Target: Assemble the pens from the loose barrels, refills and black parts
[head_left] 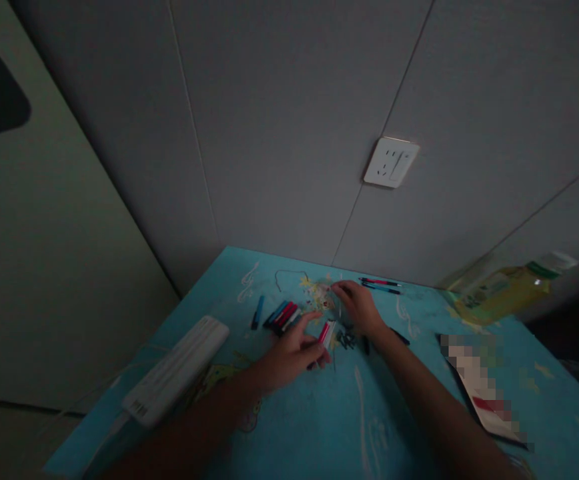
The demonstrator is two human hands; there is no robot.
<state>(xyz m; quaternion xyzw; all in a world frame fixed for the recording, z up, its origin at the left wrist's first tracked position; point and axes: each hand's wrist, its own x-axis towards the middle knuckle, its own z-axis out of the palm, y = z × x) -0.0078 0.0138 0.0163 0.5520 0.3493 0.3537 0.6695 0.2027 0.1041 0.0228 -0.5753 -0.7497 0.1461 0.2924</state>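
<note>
My left hand [297, 350] is closed around a red-and-white pen barrel [325, 331], with its index finger stretched out. My right hand [355, 303] is pinched above the table, just beyond that barrel; whatever its fingertips hold is too small and dim to make out. Beneath and between the hands lies a heap of small black pen parts [345, 340]. Left of my left hand, several blue and red pen barrels [282, 313] lie side by side, with a single blue barrel [258, 312] apart from them.
Near the wall lie a red pen [379, 282] and a blue pen [381, 289]. A white power strip [177, 370] with a cable rests at the left. To the right are a bottle of yellow liquid [507, 293] and a flat, partly blurred packet [482, 390]. A wall socket [391, 162] is above.
</note>
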